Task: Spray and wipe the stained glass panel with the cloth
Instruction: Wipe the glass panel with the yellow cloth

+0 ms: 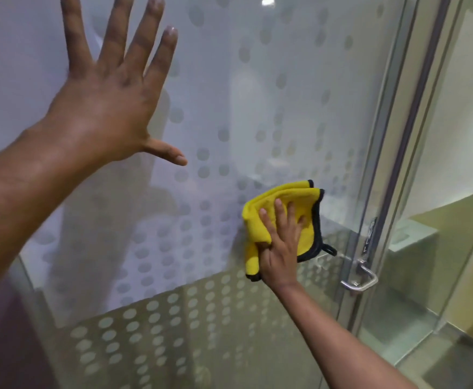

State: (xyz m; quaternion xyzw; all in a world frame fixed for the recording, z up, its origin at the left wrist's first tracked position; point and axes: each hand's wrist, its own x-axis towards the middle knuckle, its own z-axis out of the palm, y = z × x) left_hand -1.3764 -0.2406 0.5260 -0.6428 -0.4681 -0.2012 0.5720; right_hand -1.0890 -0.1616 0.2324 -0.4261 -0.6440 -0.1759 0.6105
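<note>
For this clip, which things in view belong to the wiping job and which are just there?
In the job:
- glass panel, dotted with frosted spots
- yellow cloth, pressed on the glass
- right hand on the cloth
- left hand, spread flat against the glass

Just there:
- metal door handle
- door frame

No spray bottle shows.

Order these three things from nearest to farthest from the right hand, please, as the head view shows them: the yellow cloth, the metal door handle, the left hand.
1. The yellow cloth: directly under the right hand, which presses it on the glass panel.
2. The metal door handle: to the right of that hand, on the door edge.
3. The left hand: far up to the left, fingers spread.
</note>
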